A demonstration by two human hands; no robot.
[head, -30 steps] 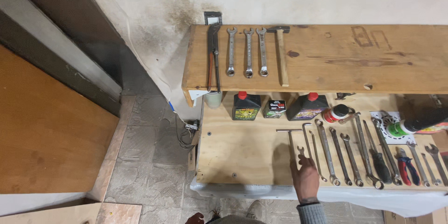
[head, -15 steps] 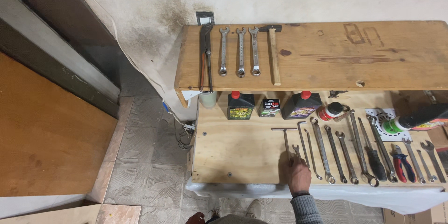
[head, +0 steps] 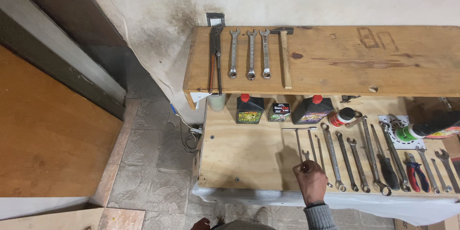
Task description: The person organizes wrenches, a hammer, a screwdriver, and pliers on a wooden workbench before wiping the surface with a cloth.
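My right hand (head: 311,182) reaches from the bottom edge onto the lower wooden shelf (head: 249,163). Its fingertips are curled around the near end of a T-handle wrench (head: 299,136), the leftmost tool in a row of combination wrenches (head: 346,160). A small wrench (head: 306,154) lies right beside the fingers. A grey sleeve (head: 320,216) covers the wrist. A small brown shape (head: 200,223) at the bottom edge may be my left hand; I cannot tell its state.
The upper plank (head: 345,60) carries long pliers (head: 215,57), three wrenches (head: 250,52) and a hammer (head: 283,55). Two black bottles (head: 249,109) and a small box (head: 279,111) stand under it. Screwdriver (head: 386,170) and red pliers (head: 415,172) lie right. Tiled floor (head: 153,163) left.
My right hand has moved left along the row of wrenches to the near end of the T-handle wrench and closed its fingers there. The view has shifted slightly.
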